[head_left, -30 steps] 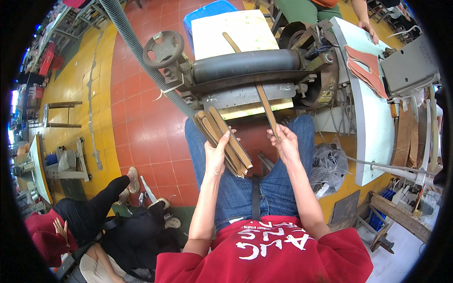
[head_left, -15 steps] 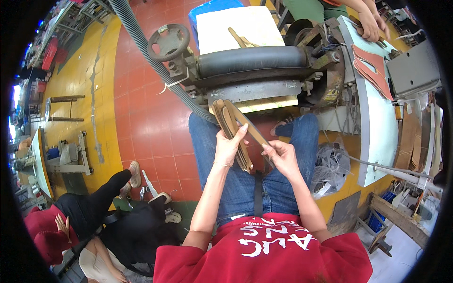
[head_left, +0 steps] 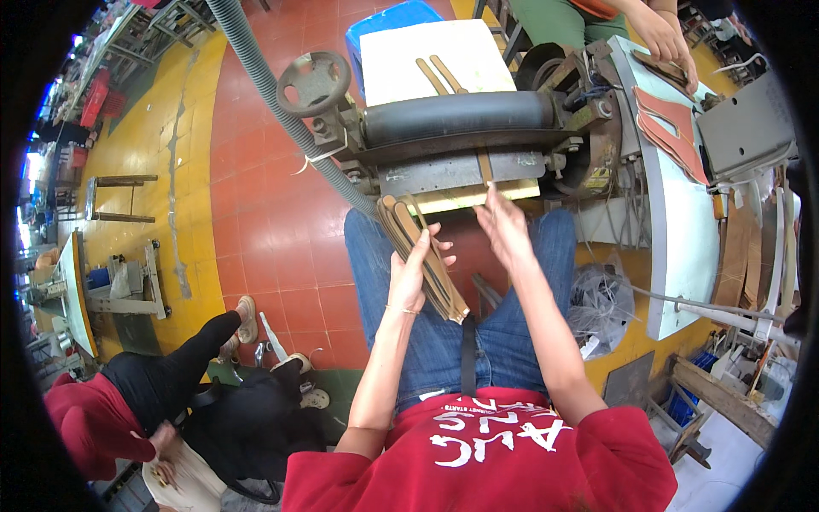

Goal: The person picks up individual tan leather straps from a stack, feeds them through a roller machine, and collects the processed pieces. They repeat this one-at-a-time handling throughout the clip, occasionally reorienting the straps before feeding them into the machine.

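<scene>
My left hand (head_left: 413, 266) is closed around a bundle of long brown leather strips (head_left: 418, 256) with rounded ends, held above my lap. A single brown strip (head_left: 485, 164) lies on the metal feed plate (head_left: 426, 174) of a roller machine, its far end under the machine's edge. At the near end of that strip is my right hand (head_left: 505, 224), fingers apart, a fingertip at or very close to it. Behind the black roller (head_left: 456, 116), brown strips (head_left: 439, 75) rest on a white board (head_left: 384, 64).
A handwheel (head_left: 314, 84) and a grey corrugated hose (head_left: 264, 94) flank the machine's left side. To the right, a co-worker's hands (head_left: 661, 43) are over a pale table (head_left: 674, 256) with reddish-brown cut pieces (head_left: 670, 128). A clear plastic bag (head_left: 597, 303) sits beside my leg.
My right hand has left the bundle and moved forward to the feed plate, where a strip now lies. My left hand still holds the bundle. The strips behind the roller now lie side by side.
</scene>
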### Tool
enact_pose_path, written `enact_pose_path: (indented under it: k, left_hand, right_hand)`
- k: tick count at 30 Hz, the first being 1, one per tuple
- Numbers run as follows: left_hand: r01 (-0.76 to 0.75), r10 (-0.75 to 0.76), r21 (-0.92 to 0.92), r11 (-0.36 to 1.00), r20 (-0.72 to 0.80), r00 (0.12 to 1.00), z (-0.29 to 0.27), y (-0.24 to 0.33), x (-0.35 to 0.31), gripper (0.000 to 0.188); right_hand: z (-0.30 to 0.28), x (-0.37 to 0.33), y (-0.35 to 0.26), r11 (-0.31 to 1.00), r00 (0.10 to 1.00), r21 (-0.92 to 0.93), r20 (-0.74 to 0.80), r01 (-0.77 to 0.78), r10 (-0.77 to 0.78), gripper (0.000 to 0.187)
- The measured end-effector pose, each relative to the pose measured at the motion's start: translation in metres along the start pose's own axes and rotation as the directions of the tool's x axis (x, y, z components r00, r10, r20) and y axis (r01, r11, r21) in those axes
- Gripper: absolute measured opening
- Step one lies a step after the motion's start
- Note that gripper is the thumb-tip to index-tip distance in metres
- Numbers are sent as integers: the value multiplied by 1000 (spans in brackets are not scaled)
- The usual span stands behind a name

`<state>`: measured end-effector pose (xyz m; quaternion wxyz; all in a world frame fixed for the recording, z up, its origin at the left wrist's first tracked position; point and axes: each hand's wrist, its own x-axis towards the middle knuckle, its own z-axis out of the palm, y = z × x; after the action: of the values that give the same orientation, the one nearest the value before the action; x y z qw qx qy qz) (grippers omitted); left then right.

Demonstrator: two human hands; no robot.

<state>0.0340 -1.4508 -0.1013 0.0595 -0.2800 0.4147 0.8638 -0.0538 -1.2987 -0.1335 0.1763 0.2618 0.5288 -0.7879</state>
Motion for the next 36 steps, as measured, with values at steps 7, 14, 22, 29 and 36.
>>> enact_pose_path:
  k: [7,14,22,29,36]
  left_hand:
    - [-50,58,89,995,-83,995,4,-5,7,20]
    - [-74,74,19,997,-1,997,13,3,6,41]
    - [-51,51,-184,982,-6,999,1,-1,0,39]
    - [-64,64,-93,994,-3,998,9,-1,-1,34]
    - [-71,71,26,997,-1,997,22,-3,0,24]
  right_hand:
    - [-37,-102,34,877,930,-445,367,179,-4,23]
    - [-41,-62,21,980,996,-196,77,-20,36,22]
    - [-25,18,11,999,996,0,82,-34,34,54]
    - [-34,-69,28,964,934,-261,328,-52,139,42]
    - [-31,-99,23,656,912,-635,240,407,-333,30]
